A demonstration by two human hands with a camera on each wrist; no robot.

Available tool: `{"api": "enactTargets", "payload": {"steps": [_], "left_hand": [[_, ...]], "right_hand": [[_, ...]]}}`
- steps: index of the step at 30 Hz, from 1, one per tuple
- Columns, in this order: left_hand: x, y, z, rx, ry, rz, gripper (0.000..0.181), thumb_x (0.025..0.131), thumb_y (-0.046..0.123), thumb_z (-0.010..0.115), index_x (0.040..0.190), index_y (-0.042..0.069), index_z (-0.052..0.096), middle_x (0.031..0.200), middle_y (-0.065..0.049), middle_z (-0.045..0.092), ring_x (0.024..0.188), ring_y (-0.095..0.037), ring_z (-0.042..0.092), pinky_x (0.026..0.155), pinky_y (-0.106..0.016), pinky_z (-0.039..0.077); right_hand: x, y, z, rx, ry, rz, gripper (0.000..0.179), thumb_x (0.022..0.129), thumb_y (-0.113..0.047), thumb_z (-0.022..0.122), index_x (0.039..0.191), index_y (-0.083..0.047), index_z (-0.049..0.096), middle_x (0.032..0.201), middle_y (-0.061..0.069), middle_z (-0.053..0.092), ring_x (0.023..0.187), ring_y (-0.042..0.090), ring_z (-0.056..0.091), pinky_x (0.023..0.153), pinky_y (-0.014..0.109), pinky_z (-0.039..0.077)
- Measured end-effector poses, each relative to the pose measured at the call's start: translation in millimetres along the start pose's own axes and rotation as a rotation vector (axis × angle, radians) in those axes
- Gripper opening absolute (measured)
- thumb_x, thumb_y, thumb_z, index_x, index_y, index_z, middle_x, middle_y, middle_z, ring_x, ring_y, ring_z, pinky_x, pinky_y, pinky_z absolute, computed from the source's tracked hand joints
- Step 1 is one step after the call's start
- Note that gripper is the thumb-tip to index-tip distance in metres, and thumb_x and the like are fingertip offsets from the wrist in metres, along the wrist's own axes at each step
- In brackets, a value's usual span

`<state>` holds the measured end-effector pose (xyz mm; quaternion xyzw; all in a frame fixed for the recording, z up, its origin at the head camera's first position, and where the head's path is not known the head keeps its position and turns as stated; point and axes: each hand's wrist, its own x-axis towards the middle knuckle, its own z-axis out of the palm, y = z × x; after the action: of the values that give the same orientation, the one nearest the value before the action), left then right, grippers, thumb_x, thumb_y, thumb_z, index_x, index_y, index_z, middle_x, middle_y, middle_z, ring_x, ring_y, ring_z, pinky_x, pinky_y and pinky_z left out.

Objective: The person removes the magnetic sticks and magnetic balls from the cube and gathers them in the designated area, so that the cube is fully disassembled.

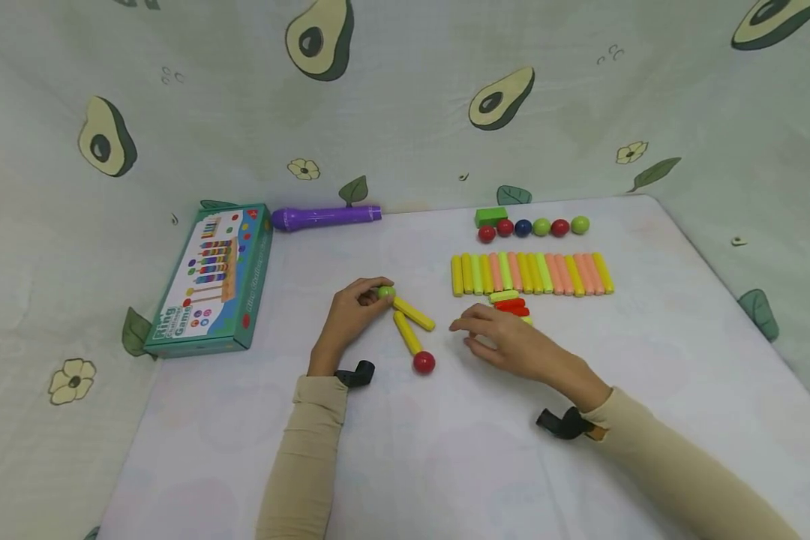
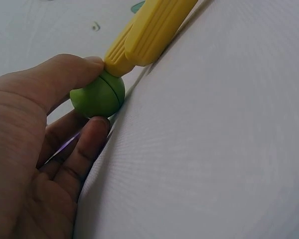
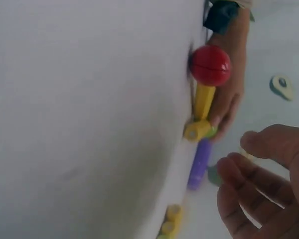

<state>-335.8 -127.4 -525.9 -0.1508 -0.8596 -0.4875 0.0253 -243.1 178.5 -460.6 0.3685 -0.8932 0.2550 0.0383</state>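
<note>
My left hand (image 1: 351, 315) pinches a green ball (image 2: 97, 97) between thumb and fingers, at the upper end of a yellow stick (image 1: 414, 313). A second yellow stick (image 1: 407, 334) slants below it, its top close to the first. At its lower end sits a red ball (image 1: 424, 363). Over the table to the right, my right hand (image 1: 506, 341) holds nothing, its fingers loosely bent. Just behind that hand, and partly hidden by it, lie short red sticks (image 1: 511, 306) and a short yellow-green stick (image 1: 504, 296).
A row of yellow, green and pink sticks (image 1: 533, 274) lies behind the right hand. Beyond it stand a green block (image 1: 490, 217) and several balls (image 1: 542, 226). A game box (image 1: 209, 281) lies at the left, beside a purple microphone-shaped object (image 1: 326, 217).
</note>
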Motion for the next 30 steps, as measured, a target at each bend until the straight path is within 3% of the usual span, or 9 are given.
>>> {"api": "enactTargets", "payload": {"steps": [4, 8, 11, 15, 17, 20, 25, 30], "left_hand": [[-0.7, -2.2, 1.4, -0.014, -0.005, 0.002, 0.029, 0.090, 0.033, 0.077, 0.118, 0.029, 0.073, 0.100, 0.004, 0.065, 0.085, -0.014, 0.060, 0.078, -0.030, 0.054], [-0.7, -3.0, 0.8, -0.020, -0.010, 0.016, 0.030, 0.090, 0.034, 0.077, 0.119, 0.029, 0.073, 0.100, 0.004, 0.065, 0.085, -0.014, 0.061, 0.079, -0.031, 0.054], [-0.6, -3.2, -0.6, -0.019, -0.002, 0.023, 0.029, 0.089, 0.034, 0.077, 0.118, 0.029, 0.073, 0.099, 0.004, 0.065, 0.085, -0.014, 0.061, 0.078, -0.031, 0.054], [-0.2, -3.5, -1.7, -0.027, -0.004, 0.022, 0.029, 0.090, 0.034, 0.077, 0.118, 0.030, 0.073, 0.100, 0.005, 0.065, 0.085, -0.014, 0.061, 0.078, -0.031, 0.053], [0.6, -3.0, -0.2, -0.027, -0.013, 0.023, 0.028, 0.090, 0.033, 0.077, 0.118, 0.030, 0.073, 0.100, 0.004, 0.065, 0.085, -0.014, 0.060, 0.077, -0.031, 0.053], [1.0, -2.0, 0.7, -0.024, -0.022, 0.022, 0.029, 0.090, 0.032, 0.077, 0.119, 0.028, 0.073, 0.099, 0.004, 0.065, 0.084, -0.015, 0.060, 0.077, -0.031, 0.052], [1.0, 0.7, -0.6, -0.023, -0.025, 0.008, 0.029, 0.090, 0.031, 0.077, 0.119, 0.027, 0.073, 0.099, 0.004, 0.064, 0.084, -0.015, 0.059, 0.077, -0.032, 0.052], [1.0, 0.6, -2.2, -0.029, -0.024, -0.001, 0.029, 0.090, 0.032, 0.077, 0.118, 0.028, 0.073, 0.101, 0.004, 0.064, 0.085, -0.015, 0.059, 0.078, -0.032, 0.052]], "right_hand": [[14.7, -13.2, 21.1, -0.043, -0.082, -0.103, 0.037, 0.090, -0.011, 0.075, 0.126, -0.013, 0.068, 0.122, 0.004, 0.060, 0.105, 0.017, 0.060, 0.088, 0.031, 0.056], [22.3, -27.2, 37.6, -0.039, -0.145, -0.105, 0.038, 0.091, -0.030, 0.076, 0.126, -0.017, 0.067, 0.116, 0.000, 0.057, 0.092, 0.011, 0.058, 0.077, 0.024, 0.054], [26.5, -37.5, 45.5, -0.062, -0.155, -0.057, 0.038, 0.090, -0.034, 0.077, 0.119, -0.013, 0.066, 0.105, 0.000, 0.056, 0.081, 0.010, 0.055, 0.068, 0.022, 0.052], [27.1, -43.0, 45.7, -0.048, -0.134, 0.104, 0.028, 0.089, -0.020, 0.075, 0.108, -0.010, 0.058, 0.090, -0.001, 0.055, 0.072, 0.012, 0.053, 0.062, 0.022, 0.049], [22.6, -40.8, 42.0, 0.013, -0.128, 0.197, 0.026, 0.090, -0.014, 0.070, 0.110, -0.010, 0.055, 0.089, -0.002, 0.054, 0.073, 0.012, 0.052, 0.063, 0.024, 0.049], [13.3, -34.7, 36.0, 0.115, -0.116, 0.252, 0.023, 0.092, -0.005, 0.060, 0.114, -0.007, 0.055, 0.095, -0.001, 0.053, 0.082, 0.013, 0.052, 0.072, 0.028, 0.051], [-5.9, -24.0, 30.0, 0.175, -0.132, 0.214, 0.018, 0.094, -0.005, 0.059, 0.112, -0.007, 0.063, 0.105, 0.001, 0.048, 0.094, 0.011, 0.051, 0.082, 0.028, 0.051], [-21.2, -19.7, 26.0, 0.132, -0.124, 0.152, 0.020, 0.095, -0.014, 0.070, 0.114, -0.009, 0.068, 0.100, -0.004, 0.051, 0.089, 0.009, 0.052, 0.077, 0.023, 0.052]]}}
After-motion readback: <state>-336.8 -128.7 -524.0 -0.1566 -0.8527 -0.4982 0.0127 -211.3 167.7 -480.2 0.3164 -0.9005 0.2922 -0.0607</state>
